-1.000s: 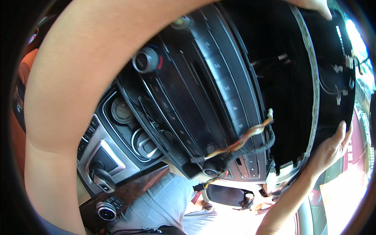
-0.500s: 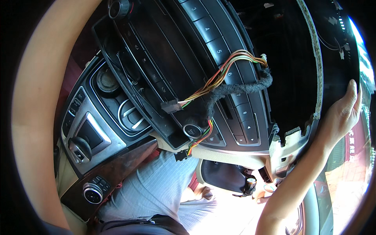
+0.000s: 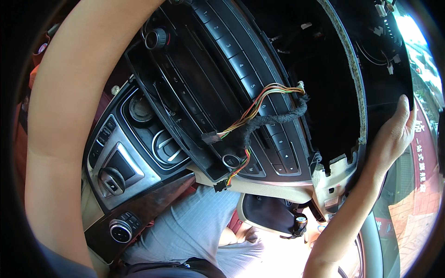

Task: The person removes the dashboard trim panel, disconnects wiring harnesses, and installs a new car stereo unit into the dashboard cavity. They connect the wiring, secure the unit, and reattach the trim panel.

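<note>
head view: car interior, dash taken apart.
right hand (image 3: 391, 134): far right, fingers curled round the edge of the dark dash panel (image 3: 371, 55), gripping it.
left hand: out of frame past the top; only the forearm (image 3: 79, 106) shows, grip cannot tell.
wire harness (image 3: 264, 113): centre, draped loose over the radio unit (image 3: 222, 69).
gear selector (image 3: 113, 178): near left.

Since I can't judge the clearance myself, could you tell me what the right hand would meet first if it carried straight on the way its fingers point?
The right hand already grips the black panel; its edge comes first.
</note>
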Available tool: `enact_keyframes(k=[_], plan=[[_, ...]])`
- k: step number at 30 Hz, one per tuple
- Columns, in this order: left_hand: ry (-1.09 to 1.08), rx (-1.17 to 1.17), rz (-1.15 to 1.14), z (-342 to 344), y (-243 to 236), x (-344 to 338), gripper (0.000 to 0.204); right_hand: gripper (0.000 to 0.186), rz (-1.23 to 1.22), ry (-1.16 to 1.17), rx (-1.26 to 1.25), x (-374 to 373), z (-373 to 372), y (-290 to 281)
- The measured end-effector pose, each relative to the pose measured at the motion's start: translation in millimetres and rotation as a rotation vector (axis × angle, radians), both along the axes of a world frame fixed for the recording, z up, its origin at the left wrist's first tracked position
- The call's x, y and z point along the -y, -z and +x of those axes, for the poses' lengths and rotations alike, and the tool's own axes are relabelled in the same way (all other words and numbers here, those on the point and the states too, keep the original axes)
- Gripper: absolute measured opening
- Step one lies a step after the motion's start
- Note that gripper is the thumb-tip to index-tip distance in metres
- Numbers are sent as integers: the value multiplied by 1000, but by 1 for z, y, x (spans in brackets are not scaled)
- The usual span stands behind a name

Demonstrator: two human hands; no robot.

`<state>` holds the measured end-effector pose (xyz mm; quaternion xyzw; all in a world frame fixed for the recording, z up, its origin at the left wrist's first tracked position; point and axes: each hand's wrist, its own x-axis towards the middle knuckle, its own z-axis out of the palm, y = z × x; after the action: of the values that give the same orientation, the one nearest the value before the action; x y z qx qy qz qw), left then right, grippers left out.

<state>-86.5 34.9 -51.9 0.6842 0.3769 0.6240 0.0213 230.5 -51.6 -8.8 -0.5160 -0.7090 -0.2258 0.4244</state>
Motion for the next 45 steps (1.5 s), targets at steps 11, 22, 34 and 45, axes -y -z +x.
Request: enact_keyframes(k=[11,22,34,45], plan=[[60,298,90,-19,31,62,20,41,25,-156,-159,1,0,-2],[-134,-508,-357,39,59,93,35,42,-136,-253,-433,10,0,-5],[-206,-20,268,7,8,46,22,36,-273,-267,-285,16,-14,-5],[108,-142,-17,1,-11,-27,37,36,-259,-210,-269,14,-12,-5]])
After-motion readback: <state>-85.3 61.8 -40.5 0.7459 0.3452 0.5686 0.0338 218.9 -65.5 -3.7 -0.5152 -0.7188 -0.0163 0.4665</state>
